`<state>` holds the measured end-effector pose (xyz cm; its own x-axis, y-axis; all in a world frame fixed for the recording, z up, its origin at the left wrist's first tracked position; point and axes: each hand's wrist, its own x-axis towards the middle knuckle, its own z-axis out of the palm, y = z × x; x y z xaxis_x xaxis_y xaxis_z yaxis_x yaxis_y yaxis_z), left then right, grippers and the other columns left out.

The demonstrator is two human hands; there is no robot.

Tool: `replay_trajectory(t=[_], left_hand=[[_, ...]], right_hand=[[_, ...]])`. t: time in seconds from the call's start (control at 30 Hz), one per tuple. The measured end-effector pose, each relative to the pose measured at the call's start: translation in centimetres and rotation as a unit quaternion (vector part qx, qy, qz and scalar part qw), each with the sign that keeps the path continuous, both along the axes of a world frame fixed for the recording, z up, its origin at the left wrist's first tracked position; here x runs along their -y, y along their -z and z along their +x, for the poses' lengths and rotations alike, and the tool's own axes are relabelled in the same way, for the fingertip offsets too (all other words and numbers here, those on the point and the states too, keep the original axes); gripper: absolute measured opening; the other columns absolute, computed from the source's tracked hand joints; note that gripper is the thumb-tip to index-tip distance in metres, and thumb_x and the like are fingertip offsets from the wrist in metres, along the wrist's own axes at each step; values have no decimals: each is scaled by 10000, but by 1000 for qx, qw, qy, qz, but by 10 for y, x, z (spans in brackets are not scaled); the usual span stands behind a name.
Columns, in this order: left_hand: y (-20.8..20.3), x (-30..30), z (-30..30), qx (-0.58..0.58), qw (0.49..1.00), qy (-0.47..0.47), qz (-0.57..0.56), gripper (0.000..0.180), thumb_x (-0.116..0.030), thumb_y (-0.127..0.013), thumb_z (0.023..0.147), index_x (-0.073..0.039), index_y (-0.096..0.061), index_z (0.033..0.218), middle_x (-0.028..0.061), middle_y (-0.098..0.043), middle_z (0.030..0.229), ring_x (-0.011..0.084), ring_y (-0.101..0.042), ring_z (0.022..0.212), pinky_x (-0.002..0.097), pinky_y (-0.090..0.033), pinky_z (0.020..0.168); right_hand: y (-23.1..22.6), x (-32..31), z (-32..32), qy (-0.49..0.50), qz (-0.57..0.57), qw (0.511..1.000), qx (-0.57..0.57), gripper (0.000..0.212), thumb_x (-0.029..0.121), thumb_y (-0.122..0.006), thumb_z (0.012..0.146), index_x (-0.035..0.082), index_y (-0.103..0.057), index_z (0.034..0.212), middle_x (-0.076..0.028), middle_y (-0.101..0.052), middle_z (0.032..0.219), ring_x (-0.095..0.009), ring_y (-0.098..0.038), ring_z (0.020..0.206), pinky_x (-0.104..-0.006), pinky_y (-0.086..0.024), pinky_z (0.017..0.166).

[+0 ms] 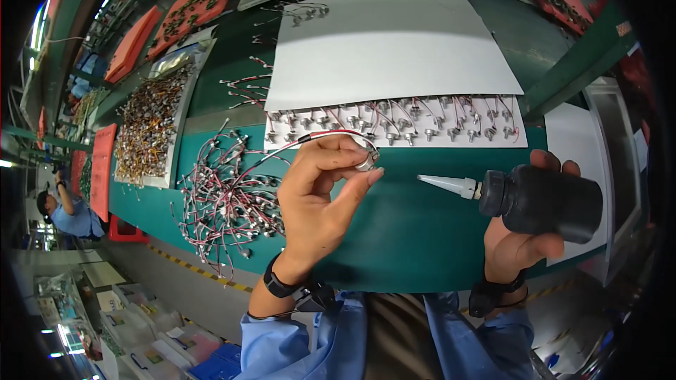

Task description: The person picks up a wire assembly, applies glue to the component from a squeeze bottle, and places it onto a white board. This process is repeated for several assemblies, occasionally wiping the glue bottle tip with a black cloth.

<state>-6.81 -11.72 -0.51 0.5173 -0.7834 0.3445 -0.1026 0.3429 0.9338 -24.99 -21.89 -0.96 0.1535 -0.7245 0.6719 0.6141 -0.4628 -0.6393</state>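
You are holding one wired component (365, 165) in one left hand (313, 193) and one black bottle (553, 200) with one pale nozzle (449, 184) in one right hand (517, 246). Toward the far edge of the surface (401, 246), two white sheets (394, 49) are overlapping, with dozens of metal parts (405, 124) showing, too crowded for counting. One tangled heap (229, 200) is lying nearer the left edge; two loaded trays (181, 134) are sitting at the left and far edges.

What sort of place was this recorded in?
Probably an electronics assembly workshop: on the green workbench lie rows of small wired metal parts and a tangle of wires, and a second person in blue is visible at far left.
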Motion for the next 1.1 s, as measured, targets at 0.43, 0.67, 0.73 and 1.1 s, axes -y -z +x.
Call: replay_trajectory(t=[0.43,0.67,0.73,1.1], left_hand=[[6,-5,-12,18,1000,25,5,228,158,-556,683,43,-536,879,123,-462,974,161,-537,844,254,-507,727],[7,-5,-13,53,998,23,0,224,158,-562,676,44,-543,867,126,-474,958,154,-535,827,247,-503,716],[7,-4,-13,53,998,23,1,223,158,-562,676,43,-543,866,126,-475,957,154,-535,826,246,-501,715],[9,-4,-15,40,999,30,1,221,155,-562,677,36,-539,862,126,-482,959,152,-533,829,240,-486,707]], right_hand=[[5,2,0,7,-76,994,-79,827,627,-530,671,56,-320,1231,-116,-455,1142,-228,-436,1064,-306,-385,856],[6,4,2,-13,-105,992,-74,815,616,-530,680,53,-318,1230,-84,-392,1193,-245,-440,1059,-297,-404,831],[9,6,1,-10,-106,991,-78,816,615,-531,680,53,-316,1231,-87,-391,1194,-244,-440,1059,-294,-407,828],[10,3,0,0,-68,994,-89,858,628,-563,644,51,-309,1226,-158,-482,1090,-216,-455,1041,-274,-416,816]])
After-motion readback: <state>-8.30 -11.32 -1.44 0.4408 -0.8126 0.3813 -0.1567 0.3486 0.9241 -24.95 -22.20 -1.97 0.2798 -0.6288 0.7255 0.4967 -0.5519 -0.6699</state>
